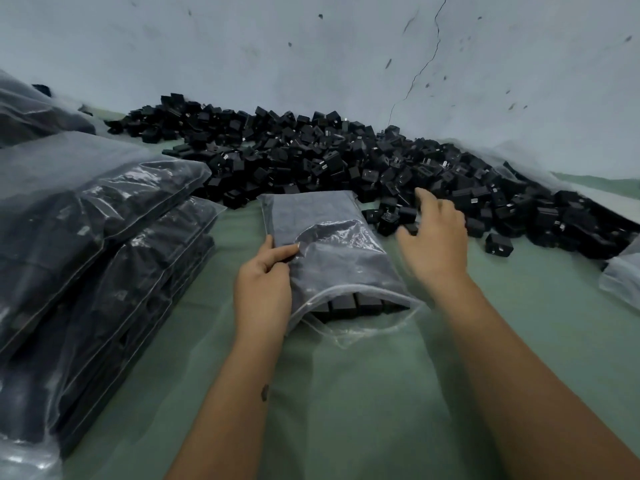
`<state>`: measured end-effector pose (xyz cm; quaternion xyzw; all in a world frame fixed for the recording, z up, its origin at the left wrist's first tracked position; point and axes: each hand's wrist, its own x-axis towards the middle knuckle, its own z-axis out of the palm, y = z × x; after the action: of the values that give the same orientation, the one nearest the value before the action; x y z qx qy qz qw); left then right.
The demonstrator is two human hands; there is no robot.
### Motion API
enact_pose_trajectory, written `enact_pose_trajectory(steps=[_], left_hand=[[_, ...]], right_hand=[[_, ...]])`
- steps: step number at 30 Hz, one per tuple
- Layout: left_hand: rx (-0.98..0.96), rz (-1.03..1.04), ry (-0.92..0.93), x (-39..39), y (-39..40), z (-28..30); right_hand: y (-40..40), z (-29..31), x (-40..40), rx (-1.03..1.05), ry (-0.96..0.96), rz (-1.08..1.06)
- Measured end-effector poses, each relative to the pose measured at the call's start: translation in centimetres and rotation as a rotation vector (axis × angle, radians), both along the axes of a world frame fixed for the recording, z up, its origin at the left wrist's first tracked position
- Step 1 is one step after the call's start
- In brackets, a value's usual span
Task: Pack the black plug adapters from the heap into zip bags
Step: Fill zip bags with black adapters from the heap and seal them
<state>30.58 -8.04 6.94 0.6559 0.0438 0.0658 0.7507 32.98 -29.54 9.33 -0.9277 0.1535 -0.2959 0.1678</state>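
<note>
A big heap of black plug adapters lies along the far wall on the green table. In front of it a clear zip bag lies with its open mouth toward me, rows of adapters showing inside. My left hand holds the bag's left edge, thumb on top of the plastic. To the bag's right, my right hand hovers with spread, relaxed fingers over loose adapters at the heap's near edge, holding nothing.
Filled zip bags are stacked at the left, with more bagged goods behind them. A further plastic bag pokes in at the right edge. One stray adapter sits apart from the heap. A cracked grey wall closes the back.
</note>
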Motion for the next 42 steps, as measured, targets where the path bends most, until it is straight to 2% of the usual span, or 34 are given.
enact_pose_trajectory(steps=[3, 7, 12, 18, 20, 22, 25, 28, 30, 35, 40, 42], left_hand=[[-0.025, -0.013, 0.005, 0.3, 0.1, -0.4], [-0.049, -0.009, 0.023, 0.8, 0.4, -1.0], [-0.069, 0.011, 0.032, 0.9, 0.3, -0.9], [-0.085, 0.012, 0.03, 0.8, 0.4, -0.4], [-0.072, 0.003, 0.012, 0.6, 0.3, -0.1], [-0.045, -0.002, -0.011, 0.4, 0.2, 0.0], [0.059, 0.004, -0.032, 0.1, 0.1, 0.0], [0.255, -0.04, -0.115, -0.6, 0.1, -0.1], [0.345, -0.094, -0.184, -1.0, 0.3, -0.5], [0.65, -0.239, -0.356, -2.0, 0.7, -0.4], [0.672, -0.477, -0.355, -2.1, 2.5, 0.2], [0.772, -0.538, -0.348, -2.0, 3.0, 0.3]], right_hand=[[-0.7, -0.7, 4.7, 0.031, 0.327, 0.062], [-1.7, -1.4, 8.6, -0.027, 0.438, 0.184], [-1.5, -2.2, 6.6, -0.044, 0.193, 0.159], [-1.4, -2.6, 1.2, 0.044, 0.097, 0.17], [-1.1, -2.7, -0.6, 0.054, 0.0, 0.112], [-0.6, -2.8, -2.5, 0.14, -0.164, 0.035], [0.5, -2.6, -5.4, 0.419, -0.392, -0.052], [2.8, -2.3, -7.9, 0.564, -0.498, -0.078], [4.7, -2.2, -9.2, 0.536, -0.503, -0.009], [9.7, -2.2, -10.7, 0.33, -0.331, 0.278], [10.7, -2.3, -10.5, 0.32, -0.385, 0.317], [9.9, -2.5, -10.3, 0.412, -0.371, 0.28]])
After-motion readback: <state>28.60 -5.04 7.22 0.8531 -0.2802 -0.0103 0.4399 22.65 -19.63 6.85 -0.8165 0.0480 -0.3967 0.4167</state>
